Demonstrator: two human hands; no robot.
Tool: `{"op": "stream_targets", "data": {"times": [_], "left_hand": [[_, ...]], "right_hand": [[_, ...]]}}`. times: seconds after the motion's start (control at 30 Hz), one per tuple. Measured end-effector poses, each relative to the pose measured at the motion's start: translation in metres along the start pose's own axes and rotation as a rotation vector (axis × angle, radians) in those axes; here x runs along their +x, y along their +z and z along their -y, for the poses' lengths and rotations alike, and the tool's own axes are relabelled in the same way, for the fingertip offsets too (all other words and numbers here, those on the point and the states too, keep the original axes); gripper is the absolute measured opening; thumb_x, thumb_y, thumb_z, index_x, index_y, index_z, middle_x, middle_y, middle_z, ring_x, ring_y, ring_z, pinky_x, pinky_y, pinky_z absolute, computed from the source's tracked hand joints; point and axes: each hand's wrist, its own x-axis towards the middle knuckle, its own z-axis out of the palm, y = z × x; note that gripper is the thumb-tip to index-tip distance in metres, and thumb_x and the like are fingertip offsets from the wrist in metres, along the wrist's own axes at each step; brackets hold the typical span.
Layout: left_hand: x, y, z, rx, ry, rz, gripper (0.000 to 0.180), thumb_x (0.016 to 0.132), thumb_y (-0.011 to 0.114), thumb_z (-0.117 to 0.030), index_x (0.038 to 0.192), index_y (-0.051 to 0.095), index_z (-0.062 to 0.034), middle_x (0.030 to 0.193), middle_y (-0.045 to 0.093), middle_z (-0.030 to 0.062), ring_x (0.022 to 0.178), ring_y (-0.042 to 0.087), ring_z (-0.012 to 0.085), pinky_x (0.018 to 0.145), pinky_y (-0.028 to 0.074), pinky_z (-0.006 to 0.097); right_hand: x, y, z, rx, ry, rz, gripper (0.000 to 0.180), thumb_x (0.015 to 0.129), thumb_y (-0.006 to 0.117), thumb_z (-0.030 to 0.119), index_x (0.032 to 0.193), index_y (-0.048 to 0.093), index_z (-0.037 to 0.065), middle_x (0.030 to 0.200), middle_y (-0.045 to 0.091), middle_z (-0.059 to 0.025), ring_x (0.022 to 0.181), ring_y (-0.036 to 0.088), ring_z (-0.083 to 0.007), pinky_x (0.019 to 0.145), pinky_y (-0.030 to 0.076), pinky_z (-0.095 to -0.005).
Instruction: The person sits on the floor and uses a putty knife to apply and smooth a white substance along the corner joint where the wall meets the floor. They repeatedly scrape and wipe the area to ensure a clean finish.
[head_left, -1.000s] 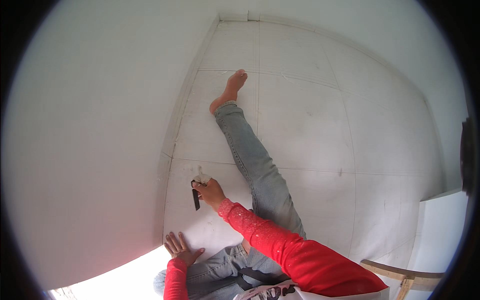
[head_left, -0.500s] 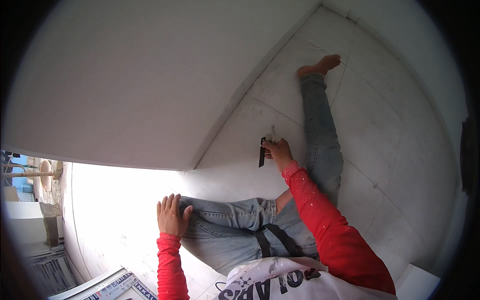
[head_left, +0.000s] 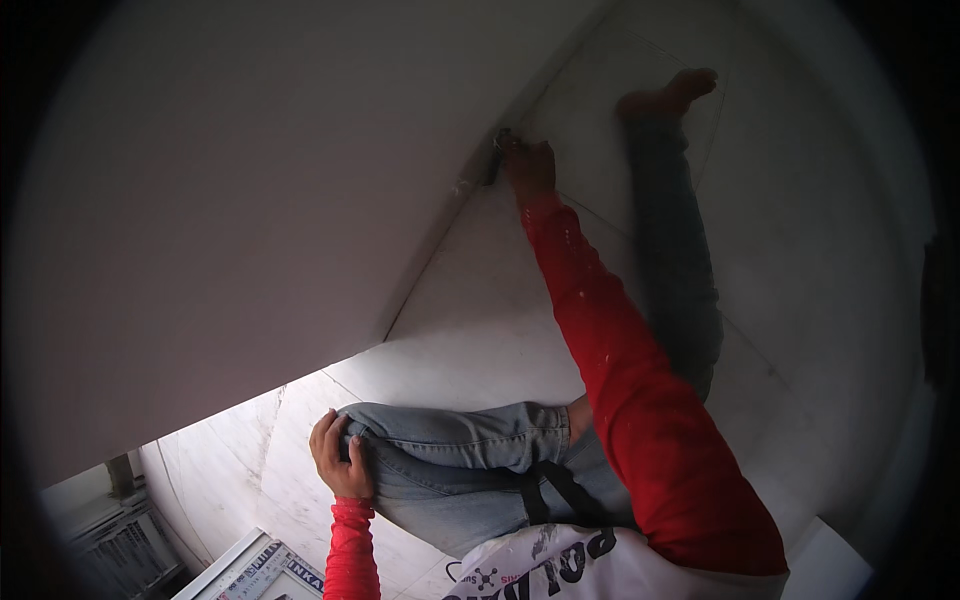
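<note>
My right hand [head_left: 530, 168] reaches out to the foot of the white wall [head_left: 260, 220]. Its fingers are closed round a small dark flat-bladed scraper [head_left: 492, 168], which is up against the narrow strip at the wall's base, by the floor joint. Shadow hides the scraper's edge, so I cannot tell exactly how it meets the strip. My left hand [head_left: 340, 456] lies over the bent knee of my jeans [head_left: 460, 435], fingers loosely spread and holding nothing.
My other leg [head_left: 672, 240] stretches out over the pale tiled floor [head_left: 500, 350], its foot bare. Framed panels with printed tape [head_left: 255, 570] lie at the lower left, and more stacked pieces [head_left: 125, 540] stand beyond them. A white piece [head_left: 828, 560] is at the lower right.
My right hand has moved forward and left with the scraper, from above the floor to the wall's base. My left hand stays on the knee. The view has shifted and darkened.
</note>
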Motion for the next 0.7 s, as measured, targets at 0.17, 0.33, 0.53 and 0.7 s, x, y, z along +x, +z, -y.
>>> {"op": "stream_targets", "data": {"times": [0.17, 0.33, 0.53, 0.7], "left_hand": [[0.006, 0.006, -0.004, -0.013, 0.016, 0.007, 0.037, 0.090, 0.059, -0.026, 0.116, 0.067, -0.0005, 0.129, 0.061, 0.0179, 0.124, 0.053, 0.0370, 0.109, 0.038, 0.046], [0.004, -0.005, -0.001, 0.024, -0.003, 0.006, 0.041, 0.091, 0.059, -0.031, 0.116, 0.066, 0.0003, 0.129, 0.061, 0.0194, 0.124, 0.052, 0.0381, 0.108, 0.038, 0.047], [0.004, -0.002, 0.000, 0.025, 0.001, 0.007, 0.041, 0.091, 0.058, -0.032, 0.115, 0.066, 0.0006, 0.129, 0.060, 0.0196, 0.123, 0.053, 0.0378, 0.108, 0.037, 0.047], [0.005, 0.004, 0.000, 0.007, 0.008, 0.015, 0.041, 0.092, 0.057, -0.032, 0.116, 0.066, 0.0008, 0.129, 0.060, 0.0198, 0.123, 0.053, 0.0374, 0.108, 0.038, 0.046]], "right_hand": [[0.019, -0.005, -0.001, -0.251, -0.323, 0.102, 0.021, 0.096, 0.063, 0.013, 0.113, 0.063, 0.001, 0.094, 0.066, -0.0050, 0.082, 0.062, -0.0165, 0.075, 0.050, -0.0332], [-0.025, 0.011, 0.042, 0.311, -0.016, 0.119, 0.027, 0.094, 0.062, 0.010, 0.119, 0.060, -0.001, 0.108, 0.065, -0.0126, 0.094, 0.061, -0.0179, 0.082, 0.049, -0.0343], [-0.043, -0.001, 0.053, -0.014, -0.235, 0.173, 0.029, 0.096, 0.061, 0.011, 0.119, 0.057, -0.006, 0.113, 0.066, -0.0102, 0.100, 0.059, -0.0204, 0.091, 0.046, -0.0357], [-0.041, -0.001, 0.056, 0.221, -0.036, 0.138, 0.029, 0.095, 0.059, 0.009, 0.121, 0.058, -0.005, 0.117, 0.065, -0.0107, 0.105, 0.058, -0.0205, 0.096, 0.044, -0.0333]]}}
